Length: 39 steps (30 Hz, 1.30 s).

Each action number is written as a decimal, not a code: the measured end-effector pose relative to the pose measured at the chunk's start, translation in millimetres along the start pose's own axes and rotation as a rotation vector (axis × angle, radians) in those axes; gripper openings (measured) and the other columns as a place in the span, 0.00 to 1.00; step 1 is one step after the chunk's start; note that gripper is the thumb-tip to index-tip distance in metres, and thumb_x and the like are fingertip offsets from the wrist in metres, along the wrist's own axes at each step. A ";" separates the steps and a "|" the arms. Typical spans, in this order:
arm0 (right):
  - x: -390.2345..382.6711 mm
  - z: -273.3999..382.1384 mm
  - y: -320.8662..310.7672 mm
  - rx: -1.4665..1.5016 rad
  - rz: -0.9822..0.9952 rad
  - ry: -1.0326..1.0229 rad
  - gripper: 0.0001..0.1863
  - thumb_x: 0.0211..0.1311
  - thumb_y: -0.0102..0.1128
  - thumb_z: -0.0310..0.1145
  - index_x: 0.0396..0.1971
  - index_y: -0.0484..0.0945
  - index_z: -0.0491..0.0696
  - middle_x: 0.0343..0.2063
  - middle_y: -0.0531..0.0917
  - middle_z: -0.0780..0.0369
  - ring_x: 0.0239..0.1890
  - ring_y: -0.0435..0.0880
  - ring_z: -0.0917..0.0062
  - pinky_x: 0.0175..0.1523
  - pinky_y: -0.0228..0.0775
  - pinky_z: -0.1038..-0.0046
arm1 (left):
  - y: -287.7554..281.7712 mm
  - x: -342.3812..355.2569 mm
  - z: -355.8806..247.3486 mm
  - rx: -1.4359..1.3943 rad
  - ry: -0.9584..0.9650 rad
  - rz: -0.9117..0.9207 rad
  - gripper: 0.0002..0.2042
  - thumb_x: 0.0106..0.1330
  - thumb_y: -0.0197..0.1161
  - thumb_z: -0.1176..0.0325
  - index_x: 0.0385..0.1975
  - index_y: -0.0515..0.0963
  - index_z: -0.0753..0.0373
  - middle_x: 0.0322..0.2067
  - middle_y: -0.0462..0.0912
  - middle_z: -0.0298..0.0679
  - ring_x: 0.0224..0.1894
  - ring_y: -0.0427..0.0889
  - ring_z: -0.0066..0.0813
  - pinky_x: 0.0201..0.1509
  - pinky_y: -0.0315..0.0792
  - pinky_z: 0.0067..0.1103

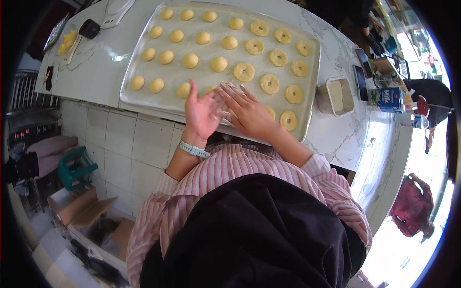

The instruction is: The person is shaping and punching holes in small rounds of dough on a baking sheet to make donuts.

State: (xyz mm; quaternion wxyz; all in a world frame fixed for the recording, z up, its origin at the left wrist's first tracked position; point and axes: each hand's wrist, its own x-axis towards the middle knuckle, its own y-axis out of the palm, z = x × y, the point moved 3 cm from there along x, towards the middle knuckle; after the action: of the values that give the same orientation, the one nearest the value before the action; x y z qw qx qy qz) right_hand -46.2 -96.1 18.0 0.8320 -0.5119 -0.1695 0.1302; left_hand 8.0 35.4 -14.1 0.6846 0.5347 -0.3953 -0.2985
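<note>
My left hand [202,112], palm turned up and dusted with white powder at the fingers, meets my right hand [245,108], whose flat, stretched fingers lie over the left fingers; whether anything is between them is hidden. Both are over the lower middle of a large metal tray [315,62] lined with pale paper. On it, rounded yellow dough balls [190,60] sit in rows at the left, and flattened dough rings [269,84] at the right. Several pieces are partly covered by my hands.
A metal tin [335,96] of pale powder, dark phone-like slabs [360,79] and a milk carton [385,99] stand at right. A scale [115,10] and black cup [89,29] are back left. A green stool [74,168] and cardboard boxes [77,206] are below left. Other people are at both edges.
</note>
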 end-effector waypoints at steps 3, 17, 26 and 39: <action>17.8 -4.8 21.8 -0.124 0.023 -0.040 0.36 0.66 0.47 0.50 0.66 0.55 0.40 0.65 0.62 0.52 0.70 0.57 0.66 0.73 0.41 0.56 | 1.2 -36.3 -27.9 0.198 0.357 -0.375 0.44 0.68 0.37 0.36 0.63 0.51 0.79 0.65 0.58 0.58 0.67 0.60 0.48 0.71 0.56 0.35; 35.1 -9.7 46.1 -0.172 0.188 -0.134 0.40 0.68 0.34 0.60 0.66 0.55 0.41 0.67 0.59 0.54 0.71 0.53 0.67 0.73 0.32 0.51 | 14.5 -109.0 -68.9 0.283 0.788 -0.547 0.33 0.74 0.41 0.53 0.65 0.49 0.77 0.67 0.55 0.56 0.70 0.54 0.46 0.74 0.50 0.36; 34.5 -3.0 54.3 -0.211 0.206 -0.141 0.39 0.68 0.35 0.60 0.66 0.55 0.43 0.67 0.59 0.56 0.71 0.53 0.68 0.73 0.30 0.48 | 8.2 -129.9 -70.4 0.244 0.848 -0.632 0.27 0.74 0.43 0.58 0.63 0.54 0.76 0.64 0.62 0.55 0.68 0.59 0.44 0.73 0.55 0.36; 34.3 -22.5 11.4 -0.067 -0.024 0.098 0.17 0.55 0.54 0.31 0.45 0.81 0.59 0.48 0.74 0.63 0.53 0.71 0.68 0.63 0.52 0.51 | -4.5 -146.8 -86.5 0.144 0.758 -0.479 0.22 0.74 0.44 0.63 0.59 0.62 0.75 0.58 0.70 0.53 0.62 0.69 0.45 0.70 0.61 0.36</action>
State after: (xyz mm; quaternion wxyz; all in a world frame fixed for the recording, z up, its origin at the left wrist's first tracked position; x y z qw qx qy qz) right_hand -6.2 -95.9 3.5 0.8234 -0.5430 -0.1387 0.0892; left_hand 7.8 199.2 -61.0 0.6537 0.7288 -0.0017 -0.2036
